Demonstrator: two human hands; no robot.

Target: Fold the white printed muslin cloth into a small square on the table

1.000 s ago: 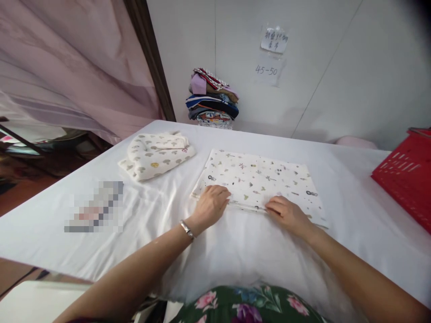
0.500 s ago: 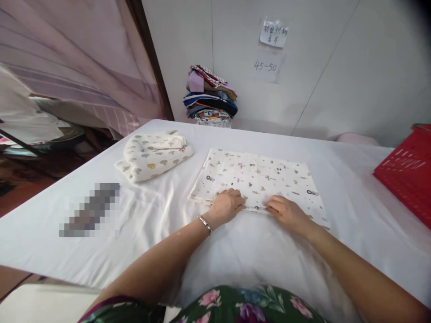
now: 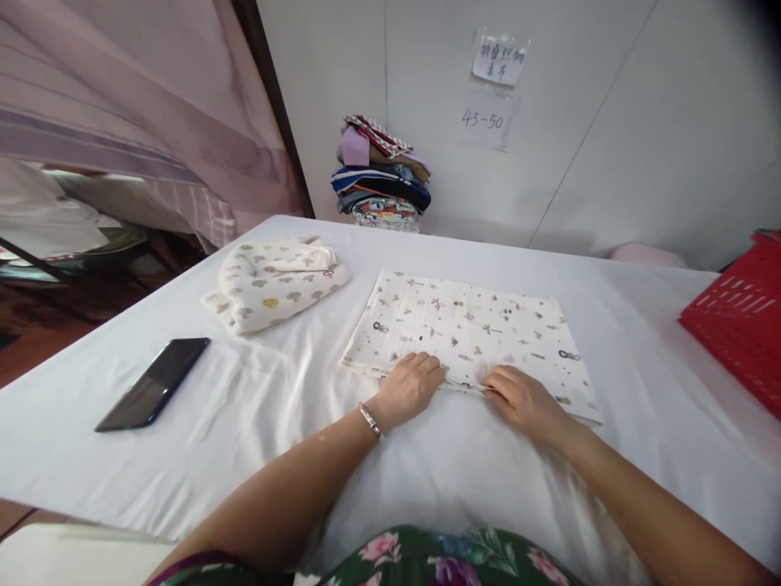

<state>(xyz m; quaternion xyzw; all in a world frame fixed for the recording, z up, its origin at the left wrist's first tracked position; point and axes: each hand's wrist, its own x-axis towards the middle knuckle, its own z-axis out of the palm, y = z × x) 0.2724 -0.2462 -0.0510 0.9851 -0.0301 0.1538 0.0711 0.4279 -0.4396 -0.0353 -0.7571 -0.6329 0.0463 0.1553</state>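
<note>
A white cloth (image 3: 469,321) with small printed figures and plants lies folded into a flat rectangle in front of me. My left hand (image 3: 410,387) grips its near edge left of the middle, fingers curled over it. Just to the right, my right hand (image 3: 518,399) pinches the same edge, fingers bent round the layers. A short stretch of that edge shows between the two hands, with layers slightly apart. My thumbs are mostly hidden. Back left of it lies a second cloth (image 3: 277,285), cream with grey printed shapes, loosely bunched.
A black phone (image 3: 154,385) lies on the white-covered table (image 3: 244,439) at left. A red plastic basket (image 3: 741,313) stands at the right edge. Beyond the far edge is a stack of folded fabrics (image 3: 383,175) against the wall. A pink curtain (image 3: 183,98) hangs at left.
Both hands keep hold of the cloth's near edge and have barely moved. The view has shifted slightly. The phone, blurred out before, now shows clearly.
</note>
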